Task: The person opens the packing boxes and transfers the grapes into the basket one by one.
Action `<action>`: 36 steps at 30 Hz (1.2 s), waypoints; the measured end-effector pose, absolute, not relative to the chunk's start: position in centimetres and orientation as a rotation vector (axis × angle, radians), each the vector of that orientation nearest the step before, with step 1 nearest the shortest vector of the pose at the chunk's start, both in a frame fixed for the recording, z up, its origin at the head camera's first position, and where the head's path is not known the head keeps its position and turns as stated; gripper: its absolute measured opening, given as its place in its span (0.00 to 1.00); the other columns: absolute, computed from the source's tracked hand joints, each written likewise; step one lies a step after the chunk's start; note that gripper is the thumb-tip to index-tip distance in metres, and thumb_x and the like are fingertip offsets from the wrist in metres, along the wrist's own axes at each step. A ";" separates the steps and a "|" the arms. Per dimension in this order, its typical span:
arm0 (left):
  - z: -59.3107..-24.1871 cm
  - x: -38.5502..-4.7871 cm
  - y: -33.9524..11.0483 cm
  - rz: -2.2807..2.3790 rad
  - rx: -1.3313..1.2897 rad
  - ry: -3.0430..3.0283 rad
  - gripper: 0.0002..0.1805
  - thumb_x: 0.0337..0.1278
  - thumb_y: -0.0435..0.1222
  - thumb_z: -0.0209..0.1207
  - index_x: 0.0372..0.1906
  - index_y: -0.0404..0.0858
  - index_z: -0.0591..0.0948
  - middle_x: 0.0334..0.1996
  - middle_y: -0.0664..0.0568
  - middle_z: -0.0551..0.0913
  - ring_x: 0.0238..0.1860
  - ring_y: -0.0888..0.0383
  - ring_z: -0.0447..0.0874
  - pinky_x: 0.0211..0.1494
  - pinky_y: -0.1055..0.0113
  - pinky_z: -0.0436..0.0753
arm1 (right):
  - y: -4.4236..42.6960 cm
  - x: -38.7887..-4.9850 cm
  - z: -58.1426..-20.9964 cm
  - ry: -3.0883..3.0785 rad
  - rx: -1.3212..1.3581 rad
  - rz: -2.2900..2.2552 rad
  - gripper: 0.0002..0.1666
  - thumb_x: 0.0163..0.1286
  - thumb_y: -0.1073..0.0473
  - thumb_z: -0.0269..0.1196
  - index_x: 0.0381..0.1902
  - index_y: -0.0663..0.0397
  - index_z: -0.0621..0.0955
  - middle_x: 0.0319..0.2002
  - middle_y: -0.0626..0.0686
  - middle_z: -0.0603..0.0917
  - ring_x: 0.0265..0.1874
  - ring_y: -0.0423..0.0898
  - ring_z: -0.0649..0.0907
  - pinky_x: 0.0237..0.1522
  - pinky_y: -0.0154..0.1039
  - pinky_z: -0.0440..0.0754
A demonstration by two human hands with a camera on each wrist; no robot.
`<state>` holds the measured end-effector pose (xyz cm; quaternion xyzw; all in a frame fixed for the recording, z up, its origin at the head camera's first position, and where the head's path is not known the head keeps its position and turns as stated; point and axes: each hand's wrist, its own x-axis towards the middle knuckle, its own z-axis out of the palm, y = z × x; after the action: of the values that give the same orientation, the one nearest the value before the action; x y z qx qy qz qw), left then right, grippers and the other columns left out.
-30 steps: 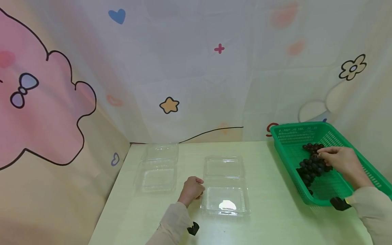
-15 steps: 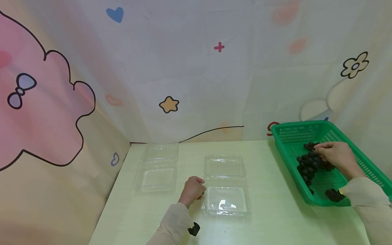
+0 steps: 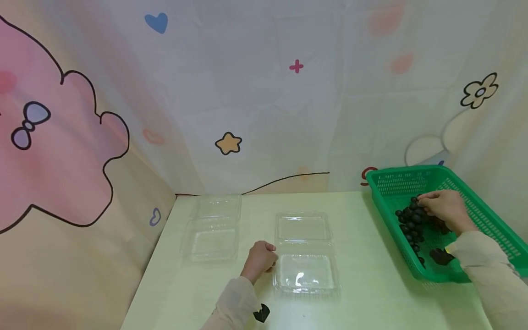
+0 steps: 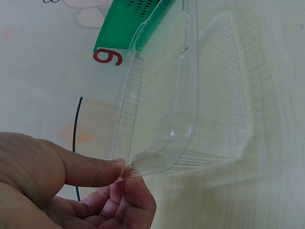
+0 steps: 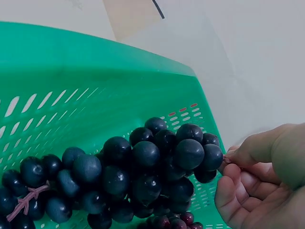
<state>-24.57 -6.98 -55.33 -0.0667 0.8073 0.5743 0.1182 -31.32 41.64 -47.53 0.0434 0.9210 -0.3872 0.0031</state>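
My right hand (image 3: 447,208) reaches into the green basket (image 3: 396,233) and pinches the stem end of a bunch of dark grapes (image 3: 412,220). In the right wrist view the dark bunch (image 5: 143,176) hangs from thumb and fingers, with part of a redder bunch (image 5: 174,223) below it. My left hand (image 3: 260,261) pinches the left rim of an opened clear plastic clamshell box (image 3: 305,270) on the table. Thumb and curled forefinger hold that thin rim in the left wrist view, where the box (image 4: 186,114) stretches away from the hand.
A second opened clear clamshell box (image 3: 212,238) lies farther left on the pale table (image 3: 165,293). A printed curtain (image 3: 264,91) hangs along the back edge. The basket stands at the table's right side, its walls rising around the grapes.
My right hand has shifted leftward within the basket, and the dark grapes have moved a little with it. The left hand stays at the box's rim.
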 end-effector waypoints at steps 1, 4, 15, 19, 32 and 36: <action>-55.4 -24.6 -7.0 1.676 -0.194 2.364 0.10 0.59 0.19 0.57 0.45 0.24 0.77 0.24 0.49 0.75 0.20 0.61 0.71 0.22 0.74 0.72 | 41.6 -31.5 -47.6 2.889 0.134 -1.213 0.25 0.79 0.57 0.56 0.58 0.77 0.80 0.39 0.56 0.87 0.32 0.46 0.84 0.32 0.43 0.85; -55.5 -24.5 -7.1 1.672 -0.190 2.369 0.10 0.58 0.20 0.57 0.45 0.25 0.77 0.24 0.49 0.75 0.20 0.60 0.71 0.22 0.74 0.73 | 41.4 -31.9 -47.8 2.890 0.139 -1.215 0.24 0.80 0.58 0.56 0.57 0.78 0.80 0.37 0.54 0.88 0.31 0.46 0.84 0.32 0.42 0.85; -55.2 -24.5 -7.0 1.663 -0.186 2.376 0.09 0.60 0.20 0.58 0.45 0.25 0.77 0.26 0.48 0.76 0.21 0.60 0.72 0.23 0.73 0.74 | 40.9 -33.0 -48.4 2.877 0.159 -1.260 0.22 0.79 0.61 0.54 0.56 0.80 0.79 0.32 0.52 0.88 0.26 0.46 0.84 0.29 0.43 0.84; -55.0 -24.4 -7.0 1.656 -0.193 2.382 0.08 0.60 0.20 0.58 0.44 0.25 0.77 0.26 0.48 0.76 0.22 0.59 0.72 0.23 0.73 0.74 | 40.8 -33.3 -48.6 2.852 0.176 -1.282 0.22 0.79 0.62 0.55 0.56 0.81 0.79 0.30 0.50 0.87 0.26 0.45 0.84 0.28 0.42 0.84; -54.9 -24.5 -6.9 1.656 -0.220 2.374 0.08 0.60 0.20 0.58 0.43 0.26 0.76 0.24 0.49 0.75 0.22 0.59 0.72 0.23 0.73 0.74 | 40.4 -34.1 -49.4 2.860 0.178 -1.296 0.22 0.78 0.63 0.55 0.55 0.83 0.79 0.33 0.57 0.87 0.29 0.47 0.85 0.30 0.45 0.86; -55.1 -24.5 -6.9 1.652 -0.217 2.384 0.08 0.59 0.20 0.58 0.43 0.26 0.76 0.24 0.49 0.75 0.22 0.59 0.72 0.22 0.73 0.74 | 40.2 -34.2 -49.7 2.859 0.159 -1.304 0.22 0.77 0.63 0.55 0.56 0.83 0.78 0.33 0.58 0.87 0.29 0.47 0.84 0.31 0.46 0.85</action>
<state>-24.48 -6.95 -55.07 -0.0742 0.8142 0.5640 0.1162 -34.24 40.22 -49.71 0.0505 0.9087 -0.4145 -0.0025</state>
